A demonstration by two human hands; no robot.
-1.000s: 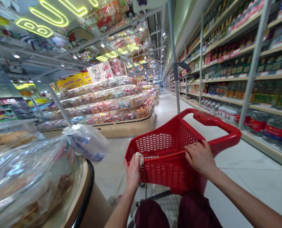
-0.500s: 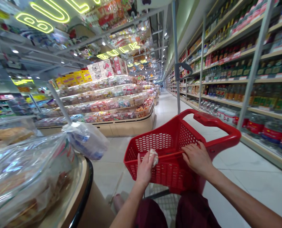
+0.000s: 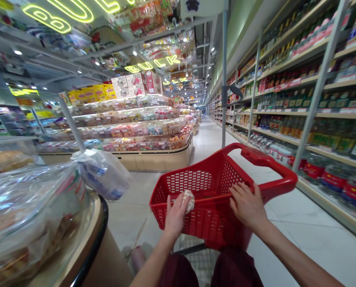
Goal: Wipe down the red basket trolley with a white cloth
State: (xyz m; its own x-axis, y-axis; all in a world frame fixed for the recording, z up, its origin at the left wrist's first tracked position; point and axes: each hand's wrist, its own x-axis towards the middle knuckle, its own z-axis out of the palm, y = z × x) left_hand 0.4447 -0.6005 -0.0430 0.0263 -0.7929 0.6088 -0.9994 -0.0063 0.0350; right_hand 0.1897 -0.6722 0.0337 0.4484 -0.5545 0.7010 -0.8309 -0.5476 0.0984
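A red plastic shopping cart (image 3: 208,221) with a perforated basket stands right in front of my knees. My left hand (image 3: 176,213) is at the basket's near rim, its fingers closed on a crumpled white tissue (image 3: 189,200). Farther right along that rim, my right hand (image 3: 248,203) curls its fingers over the edge and grips the cart. The cart's thick red handle (image 3: 273,161) rises beyond my right hand. The fingertips of both hands are partly hidden behind the rim.
At my left, a rounded counter (image 3: 101,223) carries clear-covered bins of packaged food, with a roll of plastic bags (image 3: 103,171) on a post. Ahead stands a tiered candy display (image 3: 148,159). Shelves of bottles (image 3: 330,113) line the right side, beside a tiled aisle (image 3: 204,129).
The cart and both hands have shifted slightly left and lower in view. The counter and bag roll have slid left too. Both hands keep their places on the rim.
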